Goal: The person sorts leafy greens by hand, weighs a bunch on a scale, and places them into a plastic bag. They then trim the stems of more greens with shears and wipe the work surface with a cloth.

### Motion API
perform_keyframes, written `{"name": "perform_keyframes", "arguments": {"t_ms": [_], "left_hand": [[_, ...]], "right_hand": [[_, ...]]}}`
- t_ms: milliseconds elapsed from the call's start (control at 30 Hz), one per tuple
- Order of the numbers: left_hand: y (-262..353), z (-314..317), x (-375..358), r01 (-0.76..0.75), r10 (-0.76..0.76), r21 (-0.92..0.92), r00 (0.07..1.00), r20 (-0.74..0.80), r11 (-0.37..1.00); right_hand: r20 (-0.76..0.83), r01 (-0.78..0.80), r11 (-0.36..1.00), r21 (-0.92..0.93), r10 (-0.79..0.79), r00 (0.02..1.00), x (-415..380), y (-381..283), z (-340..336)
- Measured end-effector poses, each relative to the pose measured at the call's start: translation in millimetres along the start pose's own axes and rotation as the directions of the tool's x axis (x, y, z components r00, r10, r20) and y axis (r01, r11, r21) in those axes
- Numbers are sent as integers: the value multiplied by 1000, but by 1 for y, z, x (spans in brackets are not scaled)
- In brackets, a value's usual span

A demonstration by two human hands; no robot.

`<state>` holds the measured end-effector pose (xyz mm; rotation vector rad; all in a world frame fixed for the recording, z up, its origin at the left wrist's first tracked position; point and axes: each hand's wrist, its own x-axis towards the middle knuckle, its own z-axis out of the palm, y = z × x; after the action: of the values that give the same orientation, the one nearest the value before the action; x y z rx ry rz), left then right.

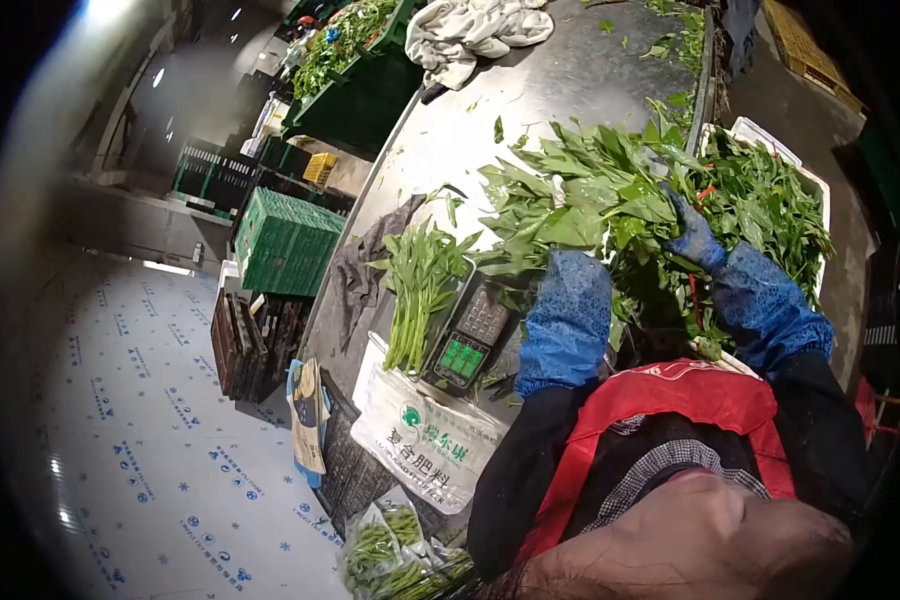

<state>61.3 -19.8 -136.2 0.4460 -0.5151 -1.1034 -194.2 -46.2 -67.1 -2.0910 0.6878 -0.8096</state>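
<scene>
Trimmed bundle of stalks laid across scale at nine o'clock, for weighing apparently. Left hand buried in leafy greens at center counter; grip cannot be told. Right hand, at two o'clock, gloved, closed around greens stems.

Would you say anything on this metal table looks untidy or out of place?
Somewhat: loose leaf scraps lie scattered across the metal table, and a crumpled white cloth sits at its far end. The bundle of greens lies neatly on the scale.
</scene>
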Motion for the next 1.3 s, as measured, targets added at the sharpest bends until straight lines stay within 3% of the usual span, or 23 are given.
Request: {"name": "perform_keyframes", "arguments": {"t_ms": [100, 233, 300, 333, 367, 400, 500, 533, 567, 667, 733, 767, 833, 867, 933, 967, 1033, 1067, 1133, 1200, 1233, 1267, 1300], "left_hand": [[20, 52, -12, 362, -397, -245, 911, -112, 899], [25, 65, -21, 429, -436, -310, 899, 49, 849], [21, 91, -26, 496, -545, -537, 835, 77, 682], [22, 84, -24, 514, -509, -270, 856, 93, 814], [17, 92, -22, 478, -496, -278, 868, 7, 833], [6, 94, -18, 441, -479, -282, 875, -78, 852], [-11, 106, -17, 326, -274, 78, 882, -384, 942], [-13, 106, -17, 326, -273, 79, 882, -385, 942], [-14, 106, -16, 326, -281, 60, 884, -374, 943], [-6, 111, -14, 392, -412, -127, 860, -301, 911], [8, 95, -9, 365, -347, -24, 859, -376, 931], [14, 90, -6, 309, -321, -87, 903, -285, 947], [38, 92, -13, 311, -283, 29, 895, -345, 950], [47, 88, -13, 310, -285, 18, 893, -348, 950], [63, 87, -11, 217, -238, -105, 935, -264, 970], [70, 90, -12, 248, -290, -199, 932, -218, 948], [72, 52, 0, 245, -248, -39, 947, -204, 969], [70, 53, 0, 242, -246, -46, 953, -176, 969], [61, 79, -11, 265, -273, -90, 957, -97, 960], [42, 88, -10, 332, -335, -137, 942, -1, 933], [35, 100, -14, 341, -345, -103, 939, -20, 934], [24, 100, -15, 240, -227, 56, 958, -175, 969], [-16, 34, 10, 209, -209, -17, 964, -163, 978]], "right_hand": [[101, 183, 983, 5, -183, 978, -4, 21, 6], [242, 118, 993, 5, -115, 963, -5, -14, -19], [239, 103, 989, -106, -75, 968, 2, 9, -11], [236, 70, 979, -191, -23, 971, 5, 1, -13], [124, 105, 915, -389, -61, 990, 2, -1, -8], [127, 100, 870, -483, -44, 991, 6, -3, -3], [215, 216, 706, -675, -92, 972, 19, -18, 7], [226, 260, 626, -735, -135, 965, 22, -28, 10], [195, 372, 681, -631, -325, 925, 21, -38, 6], [290, 629, 635, -448, -563, 774, 20, 13, 16], [480, 554, 697, -454, -332, 812, 7, 2, 3], [452, 475, 757, -449, -266, 851, 3, 30, 10], [474, 383, 668, -638, -51, 879, 0, 65, 4], [449, 301, 790, -534, -37, 893, -10, 74, -12], [475, 226, 869, -440, 11, 880, -30, 189, -11], [558, 67, 931, -359, 157, 815, -31, 204, -22], [490, 31, 699, -715, 468, 735, -19, 100, -58], [517, 111, 690, -715, 414, 749, -10, 83, -64], [350, 119, 903, -413, 36, 936, 9, 95, -49], [299, -59, 987, 148, 12, 954, 30, 47, -39], [281, -105, 990, 99, 73, 957, 37, 39, -32], [261, -151, 987, 52, 132, 956, 46, 35, -25], [232, -149, 986, 72, 129, 964, 53, 28, -18]]}}
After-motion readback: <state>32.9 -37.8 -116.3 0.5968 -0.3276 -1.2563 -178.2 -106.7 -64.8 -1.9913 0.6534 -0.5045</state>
